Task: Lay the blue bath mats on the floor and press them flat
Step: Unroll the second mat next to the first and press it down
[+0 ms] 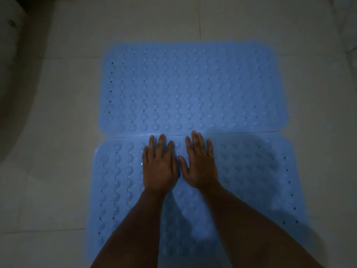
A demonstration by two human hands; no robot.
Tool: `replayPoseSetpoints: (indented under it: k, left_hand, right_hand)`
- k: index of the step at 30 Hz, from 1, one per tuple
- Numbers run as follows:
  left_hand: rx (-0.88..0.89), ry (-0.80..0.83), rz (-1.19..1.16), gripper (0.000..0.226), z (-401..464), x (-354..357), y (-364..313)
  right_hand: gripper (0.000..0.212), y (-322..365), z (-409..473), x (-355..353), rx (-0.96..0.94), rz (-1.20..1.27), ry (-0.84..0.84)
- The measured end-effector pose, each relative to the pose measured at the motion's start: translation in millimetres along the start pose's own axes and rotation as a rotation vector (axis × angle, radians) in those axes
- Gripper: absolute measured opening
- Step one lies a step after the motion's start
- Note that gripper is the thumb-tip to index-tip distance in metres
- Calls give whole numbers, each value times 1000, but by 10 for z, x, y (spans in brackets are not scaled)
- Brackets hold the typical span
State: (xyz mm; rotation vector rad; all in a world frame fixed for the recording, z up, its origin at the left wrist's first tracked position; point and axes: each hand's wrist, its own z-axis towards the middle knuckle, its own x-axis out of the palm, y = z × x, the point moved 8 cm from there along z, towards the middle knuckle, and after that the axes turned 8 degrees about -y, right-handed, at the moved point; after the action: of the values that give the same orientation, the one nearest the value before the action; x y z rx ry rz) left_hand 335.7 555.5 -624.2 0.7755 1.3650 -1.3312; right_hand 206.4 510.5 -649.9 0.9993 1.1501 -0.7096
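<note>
Now | left hand (159,167) flat, fingers straight, on near mat (251,180) | right hand (200,165) likewise, just beside

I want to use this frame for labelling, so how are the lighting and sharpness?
Head view: dim, with dark corners; the far mat is lit brightest; the arms shadow the near mat right of the right hand; the left hand shows soft; wide-angle bowing at the edges.

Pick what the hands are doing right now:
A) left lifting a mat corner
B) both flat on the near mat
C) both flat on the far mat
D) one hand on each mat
B: the left hand and right hand lie side by side, fingers straight, on the near mat, fingertips just short of the far mat.
</note>
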Motion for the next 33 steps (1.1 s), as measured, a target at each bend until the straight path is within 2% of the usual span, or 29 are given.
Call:
replayPoseSetpoints:
  k: [4, 7, 10, 11, 12, 15, 20, 23, 26, 29, 33]
  left_hand:
    - [16, -22, 17, 52, -131, -54, 74]
    - [23, -26, 58, 51, -207, -198, 135]
    - [23, -20, 80, 49, -206, -454, 12]
    - [18, -17, 80, 49, -180, -485, -40]
    - [16, -15, 73, 50, -156, -501, -127]
    - [65, 23, 32, 52, -30, -331, -465]
    - [196, 113, -39, 63, 21, 398, -1273]
    - [204, 118, -24, 71, 19, 741, -1584]
    - [194, 100, 29, 80, -8, 836, -1609]
    - [201, 131, 37, 83, -10, 818, -1614]
    - [187, 159, 49, 83, -20, 824, -1614]
  right_hand:
    - [77, 17, 2, -29, 20, 25, 23]
    - [85, 52, 35, -92, 45, 131, 131]
    - [74, -108, 238, -223, 262, 452, 413]
    - [68, -196, 343, -345, 343, 552, 429]
    - [62, -338, 430, -490, 390, 602, 371]
    - [42, -782, 459, -955, 381, 462, 119]
    - [42, -1404, 223, -1066, 311, 272, -139]
    - [32, -1655, 124, -1071, 216, 166, -196]
    - [28, -1790, 44, -1032, 161, 114, -233]
    - [31, -1852, -64, -1041, 199, 100, -288]
    - [33, -1800, -158, -1012, 241, 123, -235]
